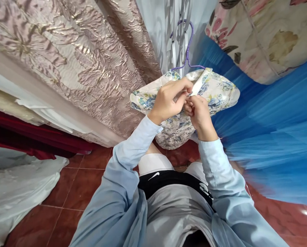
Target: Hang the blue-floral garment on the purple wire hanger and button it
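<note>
A floral dress (221,90) in white, blue and yellow hangs in front of me on a purple hanger (188,51). Both my hands meet at the front of its neckline. My left hand (170,97) is closed, thumb and forefinger pinching the dress's edge near the middle. Right beside it, my right hand (199,111) is closed too, its fingers curled on the same edge. The fingers cover the exact spot they grip. Below the hands, the lower part of the dress (175,133) hangs down.
A pink brocade fabric (91,65) hangs at the left, with dark red cloth (27,133) farther out. Blue tulle (271,137) and a floral garment (269,37) hang at the right. White hangers (173,53) show behind the purple one. Red tiles (73,185) cover the floor.
</note>
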Tool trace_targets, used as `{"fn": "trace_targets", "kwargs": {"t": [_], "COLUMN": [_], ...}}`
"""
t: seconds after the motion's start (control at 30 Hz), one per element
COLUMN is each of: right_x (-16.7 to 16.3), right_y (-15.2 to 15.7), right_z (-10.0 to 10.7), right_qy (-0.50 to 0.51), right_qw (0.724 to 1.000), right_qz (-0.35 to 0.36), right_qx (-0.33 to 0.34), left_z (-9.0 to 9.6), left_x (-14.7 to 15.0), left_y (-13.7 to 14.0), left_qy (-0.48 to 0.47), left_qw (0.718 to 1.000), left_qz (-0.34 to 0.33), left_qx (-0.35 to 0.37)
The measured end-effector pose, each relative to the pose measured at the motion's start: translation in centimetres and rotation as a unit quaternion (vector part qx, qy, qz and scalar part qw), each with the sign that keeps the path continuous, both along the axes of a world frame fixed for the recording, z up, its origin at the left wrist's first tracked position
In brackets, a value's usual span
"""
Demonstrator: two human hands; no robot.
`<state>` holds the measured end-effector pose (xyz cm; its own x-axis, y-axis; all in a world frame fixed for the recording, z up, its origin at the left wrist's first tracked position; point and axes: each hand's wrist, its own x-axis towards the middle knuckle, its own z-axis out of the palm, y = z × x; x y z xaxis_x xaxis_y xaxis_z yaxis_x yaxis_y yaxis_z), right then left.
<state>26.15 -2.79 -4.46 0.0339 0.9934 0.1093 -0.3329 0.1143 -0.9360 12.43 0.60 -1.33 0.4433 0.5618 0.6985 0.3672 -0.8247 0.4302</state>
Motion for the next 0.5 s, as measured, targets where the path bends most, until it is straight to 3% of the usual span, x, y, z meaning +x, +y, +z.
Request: {"fn": "trace_targets", "kwargs": {"t": [0.3,0.5], "right_x": [0.4,0.7], "right_y": [-0.3,-0.9], "right_z": [0.0,-3.5], "right_qy": [-0.049,-0.131], "right_qw": [0.997,0.991], "right_qz": [-0.007,0.013], "right_qx": [0.062,-0.001], "left_z": [-0.1,1.9], "left_x": [1.1,2.9], "left_y": [-0.1,-0.6], "left_qy": [-0.112,-0.162], "left_qw": [0.993,0.983], "left_qz": [0.020,0.074], "left_qx": [-0.023,0.038]}}
